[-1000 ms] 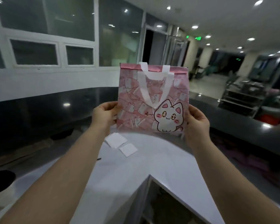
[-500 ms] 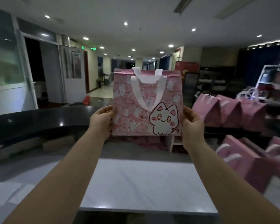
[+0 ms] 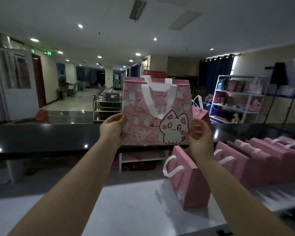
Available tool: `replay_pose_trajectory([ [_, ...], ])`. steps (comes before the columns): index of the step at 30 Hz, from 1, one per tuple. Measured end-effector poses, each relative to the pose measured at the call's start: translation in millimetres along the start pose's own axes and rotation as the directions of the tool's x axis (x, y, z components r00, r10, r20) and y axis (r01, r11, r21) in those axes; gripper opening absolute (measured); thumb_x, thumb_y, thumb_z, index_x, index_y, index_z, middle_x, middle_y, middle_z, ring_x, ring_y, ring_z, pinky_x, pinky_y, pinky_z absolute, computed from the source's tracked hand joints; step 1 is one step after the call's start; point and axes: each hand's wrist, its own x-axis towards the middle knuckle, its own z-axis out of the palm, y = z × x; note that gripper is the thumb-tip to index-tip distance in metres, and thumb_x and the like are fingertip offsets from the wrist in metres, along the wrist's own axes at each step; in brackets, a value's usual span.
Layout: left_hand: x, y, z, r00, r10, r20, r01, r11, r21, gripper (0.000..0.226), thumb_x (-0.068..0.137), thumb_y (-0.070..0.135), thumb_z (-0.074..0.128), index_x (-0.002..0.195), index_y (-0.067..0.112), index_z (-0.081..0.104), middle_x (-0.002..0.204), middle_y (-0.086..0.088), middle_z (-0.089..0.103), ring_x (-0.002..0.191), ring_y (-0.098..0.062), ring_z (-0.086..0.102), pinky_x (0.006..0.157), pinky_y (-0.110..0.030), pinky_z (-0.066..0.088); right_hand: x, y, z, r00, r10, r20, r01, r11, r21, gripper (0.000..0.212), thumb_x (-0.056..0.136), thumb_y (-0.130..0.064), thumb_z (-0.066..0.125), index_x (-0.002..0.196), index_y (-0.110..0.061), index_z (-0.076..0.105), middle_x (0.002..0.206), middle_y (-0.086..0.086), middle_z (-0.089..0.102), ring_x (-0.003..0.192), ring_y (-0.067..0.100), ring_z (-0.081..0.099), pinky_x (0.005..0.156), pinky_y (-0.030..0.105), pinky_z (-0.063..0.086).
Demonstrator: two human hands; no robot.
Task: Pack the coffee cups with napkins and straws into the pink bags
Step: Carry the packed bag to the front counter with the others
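Hands hold flat pink cat-print bag with white handles (image 3: 156, 111) upright above white worktop (image 3: 126, 210); left hand (image 3: 111, 129) pinches left edge, right hand (image 3: 200, 135) pinches right edge, likely to set it beside row of pink bags (image 3: 255, 159) along worktop's right edge.

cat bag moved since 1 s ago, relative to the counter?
Yes. The cat bag, held by left hand and right hand, swung rightward along the white counter, now beside the pink bags.

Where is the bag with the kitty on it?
The kitty bag is up in the air mid-view, held between the left hand and right hand, above the white counter.
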Motion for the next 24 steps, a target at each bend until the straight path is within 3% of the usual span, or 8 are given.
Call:
replay_pose_trajectory([
  [3,11.9,-35.0,60.1,1.000,0.017,0.019,-0.017,1.000,-0.002,0.017,0.081,0.012,0.077,0.096,0.011,0.071,0.099,-0.011,0.074,0.085,-0.028,0.074,0.068,-0.047,0.061,34.6,41.4,-41.5,0.997,-0.058,-0.055,0.048,0.983,-0.177,0.046,0.076,-0.005,0.077,0.116,-0.019,0.059,0.112,0.005,0.053,0.105,0.026,0.055,0.090,0.046,0.051],
  [5,20.2,-60.4,99.5,1.000,0.028,0.014,-0.028,0.999,-0.018,0.014,0.081,0.013,0.076,0.095,0.012,0.071,0.096,-0.009,0.074,0.083,-0.027,0.074,0.061,-0.042,0.060,55.1,66.7,-65.8,0.990,-0.111,-0.082,0.085,0.959,-0.271,0.043,0.074,-0.002,0.076,0.111,-0.017,0.062,0.106,0.003,0.052,0.104,0.027,0.052,0.089,0.043,0.048],
  [7,26.8,-86.8,139.4,0.999,0.032,0.001,-0.032,0.999,-0.016,0.011,0.083,0.014,0.076,0.092,0.014,0.071,0.097,-0.007,0.074,0.087,-0.027,0.073,0.064,-0.043,0.061,72.2,90.0,-83.9,0.994,-0.075,-0.077,0.053,0.966,-0.255,0.040,0.076,-0.002,0.074,0.111,-0.017,0.063,0.107,0.002,0.055,0.106,0.027,0.054,0.090,0.039,0.048],
  [10,31.6,-126.9,196.5,0.999,0.031,-0.010,-0.031,1.000,-0.004,0.006,0.084,0.016,0.075,0.086,0.020,0.071,0.101,-0.005,0.072,0.095,-0.027,0.069,0.079,-0.048,0.059,93.8,120.0,-99.6,0.995,0.101,0.006,-0.100,0.989,-0.106,0.039,0.086,-0.009,0.067,0.121,-0.021,0.060,0.108,-0.002,0.062,0.100,0.016,0.060,0.091,0.040,0.053],
  [14,40.6,-177.3,259.1,1.000,0.025,0.015,-0.025,1.000,-0.015,0.008,0.082,0.017,0.077,0.079,0.021,0.071,0.095,-0.002,0.072,0.093,-0.025,0.068,0.085,-0.047,0.057,122.7,155.3,-110.6,0.951,0.277,0.133,-0.291,0.952,0.098,0.047,0.090,-0.012,0.064,0.133,-0.028,0.051,0.107,-0.004,0.064,0.102,0.012,0.061,0.091,0.038,0.053],
  [18,60.9,-224.6,308.0,0.999,0.030,0.027,-0.030,0.999,-0.019,0.007,0.086,0.011,0.074,0.083,0.018,0.071,0.092,-0.003,0.073,0.089,-0.021,0.070,0.083,-0.042,0.059,151.5,190.4,-119.1,0.906,0.341,0.249,-0.401,0.881,0.252,0.050,0.088,-0.001,0.063,0.122,-0.037,0.052,0.116,-0.004,0.063,0.105,0.011,0.063,0.083,0.028,0.056],
  [21,82.6,-259.8,339.2,0.998,0.031,0.063,-0.031,1.000,-0.004,0.009,0.087,0.009,0.072,0.081,0.016,0.071,0.088,-0.004,0.073,0.087,-0.022,0.071,0.082,-0.041,0.059,175.0,222.1,-126.1,0.889,0.346,0.301,-0.418,0.882,0.220,0.067,0.083,0.006,0.068,0.133,-0.033,0.047,0.125,-0.003,0.059,0.112,0.014,0.061,0.093,0.033,0.053],
  [24,107.5,-295.9,373.5,0.991,0.041,0.124,-0.045,0.999,0.028,0.014,0.087,0.008,0.071,0.078,0.019,0.070,0.081,0.000,0.072,0.084,-0.022,0.070,0.081,-0.037,0.058,204.3,254.0,-132.6,0.866,0.361,0.345,-0.418,0.902,0.105,0.089,0.075,0.001,0.078,0.145,-0.034,0.036,0.134,-0.001,0.053,0.120,0.017,0.057,0.100,0.037,0.050],
])
